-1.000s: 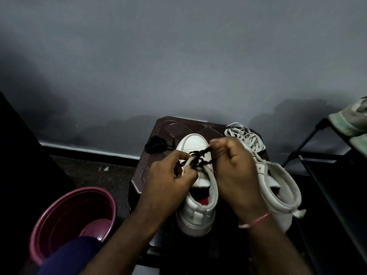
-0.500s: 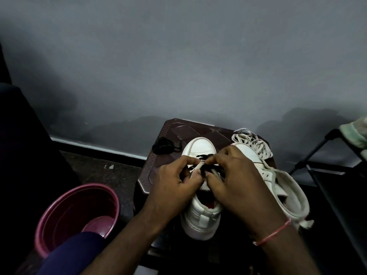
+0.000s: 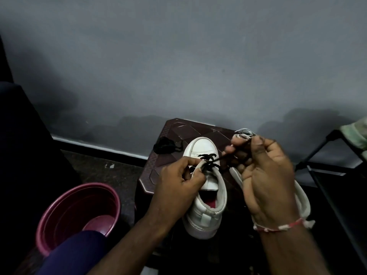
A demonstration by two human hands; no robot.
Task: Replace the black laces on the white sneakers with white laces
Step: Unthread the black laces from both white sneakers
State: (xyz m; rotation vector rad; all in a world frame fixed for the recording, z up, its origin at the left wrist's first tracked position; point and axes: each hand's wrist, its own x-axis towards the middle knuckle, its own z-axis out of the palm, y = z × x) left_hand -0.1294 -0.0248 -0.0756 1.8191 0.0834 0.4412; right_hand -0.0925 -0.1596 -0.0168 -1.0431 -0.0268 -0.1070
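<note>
A white sneaker (image 3: 204, 195) stands on a dark brown stool (image 3: 178, 132), toe pointing away from me. Its black lace (image 3: 207, 158) still crosses the lowest eyelets near the toe. My left hand (image 3: 178, 179) pinches the sneaker's left eyelet flap. My right hand (image 3: 262, 171) is raised to the right and grips a strand of the black lace, pulled taut from the eyelets. The second white sneaker (image 3: 301, 199) lies behind my right hand, mostly hidden. White laces (image 3: 245, 133) peek out above my right fingers. A removed black lace (image 3: 166, 146) lies bunched on the stool.
A maroon plastic tub (image 3: 77, 211) sits on the floor at lower left, beside my blue-clad knee (image 3: 75, 255). A black metal rack (image 3: 327, 165) with a pale green cloth (image 3: 355, 135) stands at right. A grey wall rises right behind the stool.
My right hand has moved up and to the right from the sneaker's tongue, drawing a strand of black lace out taut. My left hand stays on the eyelet flap.
</note>
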